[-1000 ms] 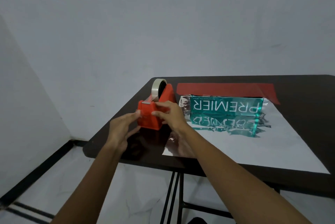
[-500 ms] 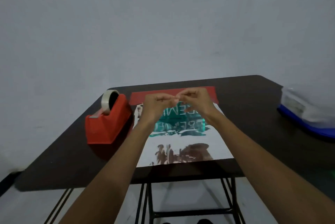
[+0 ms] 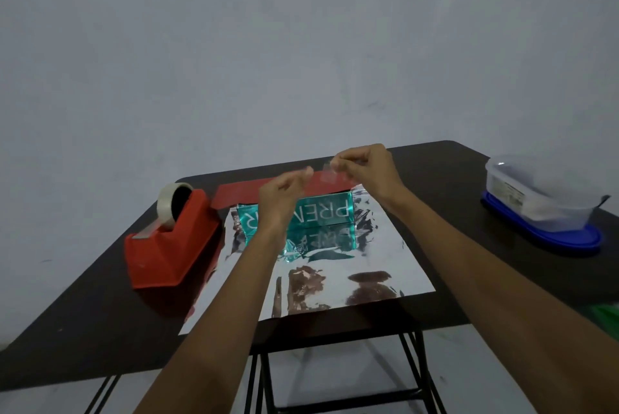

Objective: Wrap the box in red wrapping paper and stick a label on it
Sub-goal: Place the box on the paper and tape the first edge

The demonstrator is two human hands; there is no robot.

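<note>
Hands drawn wider apart above box [image 3: 330, 212]; left hand [image 3: 283, 194], right hand [image 3: 366, 172], each grip pinching tape strip [image 3: 324, 176], kept taut, likely against tangling.

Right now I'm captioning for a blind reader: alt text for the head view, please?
The left hand and right hand pinch a strip of clear tape above a teal box on silver-faced wrapping paper; a red tape dispenser stands to its left.

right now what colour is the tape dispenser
The tape dispenser is red, clearest in the head view.
</note>
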